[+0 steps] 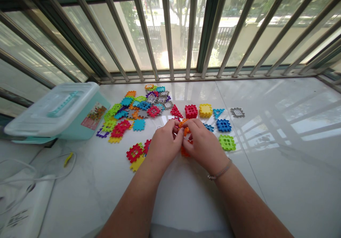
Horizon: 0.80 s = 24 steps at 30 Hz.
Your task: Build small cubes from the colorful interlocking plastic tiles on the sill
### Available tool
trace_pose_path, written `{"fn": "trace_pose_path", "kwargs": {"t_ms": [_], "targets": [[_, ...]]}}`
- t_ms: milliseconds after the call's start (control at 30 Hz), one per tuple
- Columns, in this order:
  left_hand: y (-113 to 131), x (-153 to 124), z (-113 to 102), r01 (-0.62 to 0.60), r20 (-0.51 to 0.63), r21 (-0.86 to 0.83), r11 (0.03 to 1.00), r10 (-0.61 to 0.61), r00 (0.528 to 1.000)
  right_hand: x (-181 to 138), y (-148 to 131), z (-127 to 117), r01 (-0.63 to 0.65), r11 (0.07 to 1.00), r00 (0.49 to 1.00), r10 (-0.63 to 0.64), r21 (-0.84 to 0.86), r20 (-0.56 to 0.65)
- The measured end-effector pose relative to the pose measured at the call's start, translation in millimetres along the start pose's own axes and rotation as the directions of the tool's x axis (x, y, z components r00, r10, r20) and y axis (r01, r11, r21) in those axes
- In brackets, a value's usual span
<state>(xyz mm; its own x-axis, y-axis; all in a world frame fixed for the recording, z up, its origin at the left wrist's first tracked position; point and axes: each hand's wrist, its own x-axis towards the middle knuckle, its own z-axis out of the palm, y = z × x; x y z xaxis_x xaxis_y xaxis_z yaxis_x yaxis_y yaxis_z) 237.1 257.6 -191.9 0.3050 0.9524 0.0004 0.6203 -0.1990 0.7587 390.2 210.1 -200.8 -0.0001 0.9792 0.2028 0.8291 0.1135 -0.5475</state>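
My left hand [165, 145] and my right hand [204, 145] meet over an orange interlocking plastic block [184, 151], gripping it from both sides. My fingers hide most of it. Just beyond my fingertips lie a red square block [191, 111] and a yellow square block [205, 110]. A blue square block [223, 125] and a green square block [227, 142] sit to the right of my right hand. Left of my left hand lie a red block [134, 152] and a yellow block [137, 163]. A loose heap of multicoloured blocks [138, 110] spreads further left.
A teal storage box with a white lid and handle [57, 113] stands at the left edge of the white marble surface [279, 181]. A white cable [53, 174] and a white device [26, 209] lie at the lower left. Metal window bars [167, 28] run along the far edge.
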Motion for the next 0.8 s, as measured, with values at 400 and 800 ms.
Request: {"fn": "trace_pose_path", "kwargs": {"t_ms": [400,800], "targets": [[0.1,-0.3,0.2,-0.010,-0.005,-0.017,1.000,0.010,1.000,-0.4,1.0,0.5,0.008,1.000,1.000,-0.008,0.007,-0.002],[-2.2,-0.6,0.6,-0.009,-0.012,0.008,1.000,0.009,1.000,-0.2,1.8,1.8,0.009,1.000,1.000,-0.009,0.000,-0.009]]}}
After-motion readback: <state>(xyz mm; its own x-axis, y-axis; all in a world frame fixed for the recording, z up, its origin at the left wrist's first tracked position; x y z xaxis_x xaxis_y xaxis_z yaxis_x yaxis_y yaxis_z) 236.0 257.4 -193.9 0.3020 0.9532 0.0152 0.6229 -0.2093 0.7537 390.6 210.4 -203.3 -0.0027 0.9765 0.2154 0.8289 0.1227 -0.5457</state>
